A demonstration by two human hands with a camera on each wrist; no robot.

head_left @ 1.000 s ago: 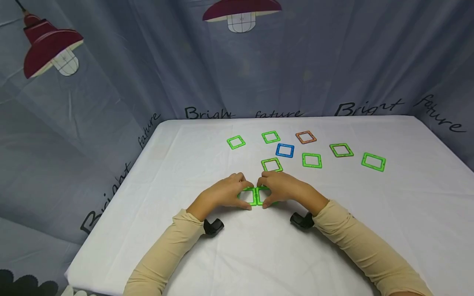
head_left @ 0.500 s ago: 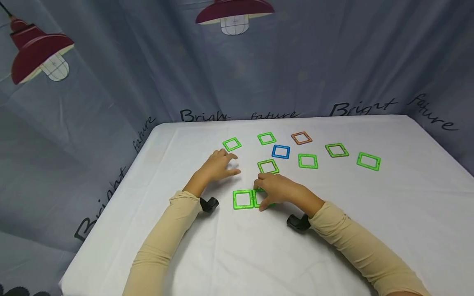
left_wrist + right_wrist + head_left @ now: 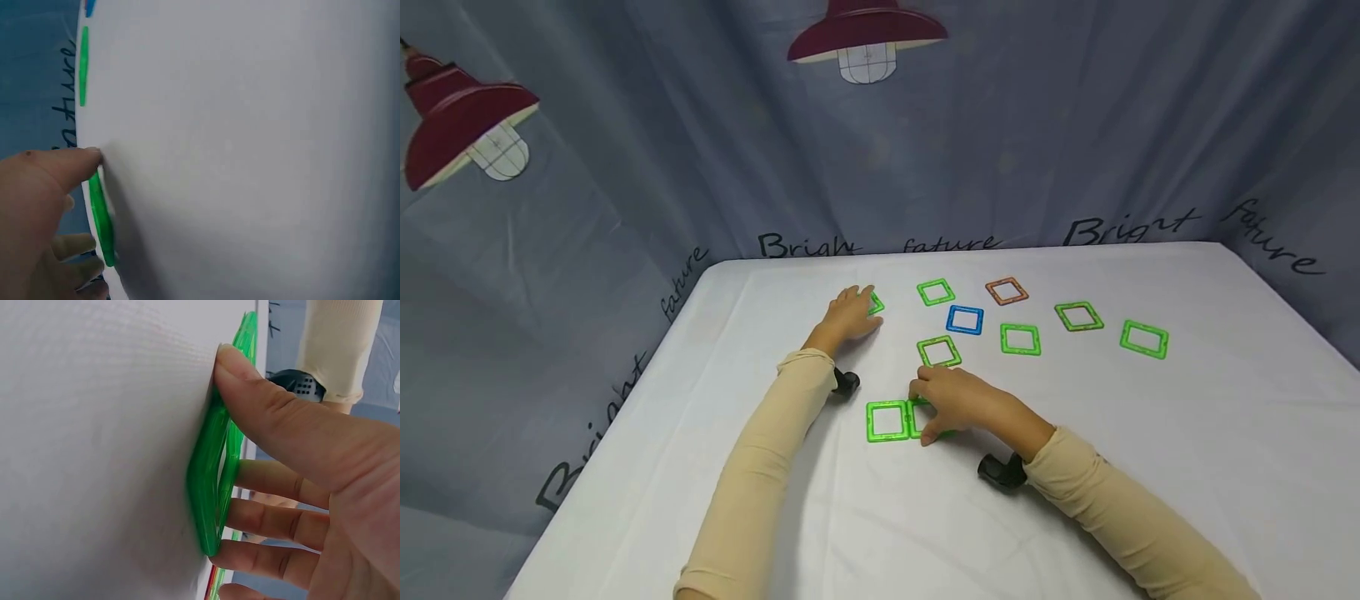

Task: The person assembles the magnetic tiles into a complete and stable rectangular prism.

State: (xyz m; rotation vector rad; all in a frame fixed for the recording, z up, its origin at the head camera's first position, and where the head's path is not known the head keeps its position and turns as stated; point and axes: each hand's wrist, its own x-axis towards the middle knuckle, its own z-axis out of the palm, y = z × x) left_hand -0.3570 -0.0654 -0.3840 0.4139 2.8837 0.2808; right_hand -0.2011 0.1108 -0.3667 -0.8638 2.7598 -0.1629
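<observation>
The right hand [image 3: 958, 400] rests on the right one of two green squares [image 3: 887, 421] that lie joined side by side near the front of the white worktop [image 3: 1150, 433]; its fingers [image 3: 275, 481] are spread nearly straight over that frame, thumb at one edge, pressing it flat. The left hand [image 3: 847, 315] reaches to the far left green square [image 3: 876, 304], fingers straight and loosely apart, tips touching the frame, thumb [image 3: 75, 164] beside its edge. Another green square [image 3: 938, 352] lies just beyond the right hand. Further back lie a blue square [image 3: 965, 320], an orange square [image 3: 1006, 291] and more green ones
</observation>
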